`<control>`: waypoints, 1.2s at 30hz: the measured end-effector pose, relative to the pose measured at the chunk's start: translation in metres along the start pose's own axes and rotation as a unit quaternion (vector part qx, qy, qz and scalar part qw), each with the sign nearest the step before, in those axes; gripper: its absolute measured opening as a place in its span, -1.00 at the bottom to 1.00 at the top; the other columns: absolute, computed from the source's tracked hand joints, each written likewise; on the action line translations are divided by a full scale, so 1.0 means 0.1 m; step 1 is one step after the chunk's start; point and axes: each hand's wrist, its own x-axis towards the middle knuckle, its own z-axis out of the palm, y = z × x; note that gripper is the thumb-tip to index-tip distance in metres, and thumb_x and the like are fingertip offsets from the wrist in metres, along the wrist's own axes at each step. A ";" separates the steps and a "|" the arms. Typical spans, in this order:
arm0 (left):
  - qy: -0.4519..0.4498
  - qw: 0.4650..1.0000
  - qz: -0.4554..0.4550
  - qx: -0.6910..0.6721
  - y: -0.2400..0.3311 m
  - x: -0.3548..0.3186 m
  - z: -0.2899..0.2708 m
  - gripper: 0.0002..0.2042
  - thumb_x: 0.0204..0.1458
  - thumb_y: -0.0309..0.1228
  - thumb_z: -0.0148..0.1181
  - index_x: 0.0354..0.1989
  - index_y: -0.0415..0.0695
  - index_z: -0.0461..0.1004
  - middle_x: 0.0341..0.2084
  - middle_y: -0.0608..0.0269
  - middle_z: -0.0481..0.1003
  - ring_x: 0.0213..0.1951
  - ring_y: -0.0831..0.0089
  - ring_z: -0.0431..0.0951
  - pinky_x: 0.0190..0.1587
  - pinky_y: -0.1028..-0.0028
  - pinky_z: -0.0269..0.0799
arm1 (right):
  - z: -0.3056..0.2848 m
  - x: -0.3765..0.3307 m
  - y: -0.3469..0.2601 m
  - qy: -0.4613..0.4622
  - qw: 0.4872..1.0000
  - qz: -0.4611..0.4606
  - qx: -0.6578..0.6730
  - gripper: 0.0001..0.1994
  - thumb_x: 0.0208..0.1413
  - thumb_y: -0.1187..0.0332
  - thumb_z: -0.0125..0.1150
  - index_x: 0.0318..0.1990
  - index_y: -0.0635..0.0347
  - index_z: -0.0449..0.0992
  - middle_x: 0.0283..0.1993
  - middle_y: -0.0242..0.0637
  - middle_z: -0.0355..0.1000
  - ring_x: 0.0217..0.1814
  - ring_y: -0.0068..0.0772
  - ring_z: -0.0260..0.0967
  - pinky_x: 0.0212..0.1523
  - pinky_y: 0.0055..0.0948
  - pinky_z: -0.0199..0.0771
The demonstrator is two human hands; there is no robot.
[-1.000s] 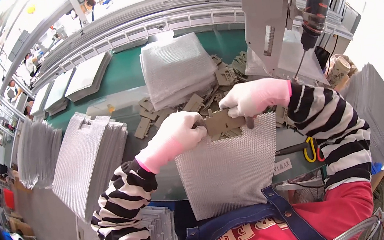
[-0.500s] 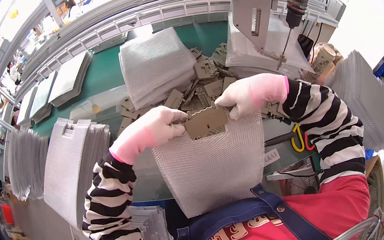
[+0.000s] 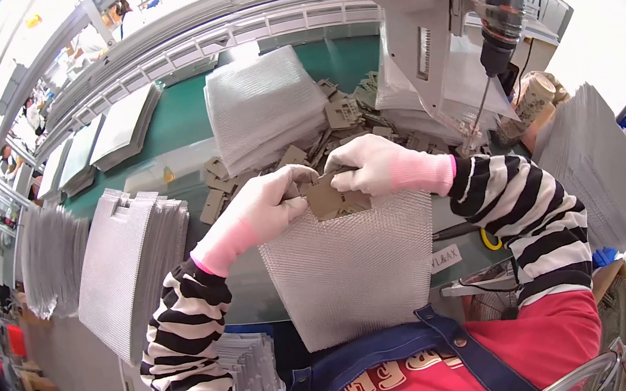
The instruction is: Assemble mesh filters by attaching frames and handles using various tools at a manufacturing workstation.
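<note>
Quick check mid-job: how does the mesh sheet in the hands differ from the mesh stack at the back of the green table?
The mesh sheet is a single layer; the mesh stack is many layers piled thick. The sheet is held up off the table by the left hand and right hand; the stack lies on the green table, untouched. The sheet has a tan bracket at its top edge; no bracket shows on the stack. Both are silver-grey woven mesh, roughly rectangular.

One label on the worktop edge

A small white rectangular label (image 3: 445, 259) with dark print sits on the green worktop (image 3: 184, 117) front edge.
</note>
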 end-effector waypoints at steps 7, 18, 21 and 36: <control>0.034 0.999 0.006 0.000 -0.10 -0.08 0.00 -0.61 -0.06 -0.48 0.10 0.02 -0.16 0.38 -0.51 0.10 0.48 -0.43 0.35 0.49 -0.29 0.44 0.40 | -0.14 -0.05 -0.15 -0.003 0.973 0.045 -0.226 -0.27 -0.06 0.05 0.20 0.21 0.21 0.07 -0.25 0.04 0.46 -0.15 0.09 0.40 -0.16 -0.15 0.39; -0.132 0.989 0.018 0.066 -0.22 0.17 -0.19 -0.68 -0.02 -0.42 0.07 -0.05 -0.18 0.45 -0.34 0.05 0.53 -0.31 0.27 0.53 -0.19 0.41 0.41 | -0.26 -0.25 0.14 -0.133 0.987 0.010 -0.087 -0.64 -0.10 0.37 0.08 -0.07 0.23 0.41 -0.31 -0.06 0.45 -0.26 -0.13 0.40 -0.20 -0.31 0.36; -0.203 0.973 -0.011 0.106 -0.15 0.27 -0.35 -0.68 -0.10 -0.45 0.14 -0.11 -0.22 0.49 -0.32 0.11 0.54 -0.33 0.36 0.54 -0.22 0.44 0.44 | -0.16 -0.33 0.16 -0.046 0.995 0.010 -0.088 -0.69 -0.09 0.35 0.11 -0.14 0.23 0.44 -0.34 -0.06 0.45 -0.29 -0.14 0.40 -0.21 -0.33 0.37; -0.285 0.917 0.015 0.280 0.46 0.45 0.00 -0.61 -0.33 -0.22 0.30 -0.35 -0.24 0.51 -0.52 0.09 0.52 -0.41 0.25 0.55 -0.33 0.34 0.43 | -0.18 -0.47 0.14 -0.011 0.999 -0.033 -0.018 -0.82 -0.08 0.37 0.19 -0.33 0.28 0.51 -0.53 -0.17 0.43 -0.50 -0.38 0.40 -0.35 -0.46 0.38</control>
